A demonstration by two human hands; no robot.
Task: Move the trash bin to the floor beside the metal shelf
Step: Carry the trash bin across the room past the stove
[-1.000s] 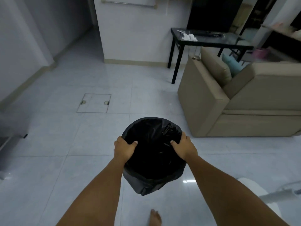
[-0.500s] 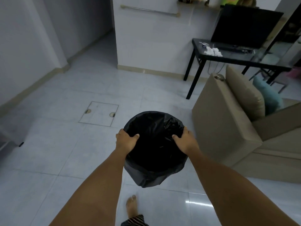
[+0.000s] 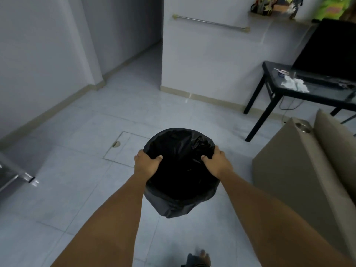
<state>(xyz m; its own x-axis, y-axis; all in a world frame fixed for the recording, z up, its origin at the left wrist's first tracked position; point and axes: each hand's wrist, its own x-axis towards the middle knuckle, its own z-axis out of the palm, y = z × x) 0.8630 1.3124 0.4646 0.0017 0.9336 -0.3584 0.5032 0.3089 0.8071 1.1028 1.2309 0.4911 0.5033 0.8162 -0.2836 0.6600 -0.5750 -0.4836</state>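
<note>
I am gripping the trash bin (image 3: 181,176) with my left hand (image 3: 146,165) and right hand (image 3: 217,163) clamping opposite rim sides, carrying it upright above the floor (image 3: 77,189) (metal shelf (image 3: 13,175) lying far left, nearer my left hand).

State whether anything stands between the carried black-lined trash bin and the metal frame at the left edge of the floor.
Nothing visible does. The black-lined round trash bin is held off the floor by the left hand and right hand; only bare pale tile floor lies between it and the shiny metal frame.
</note>
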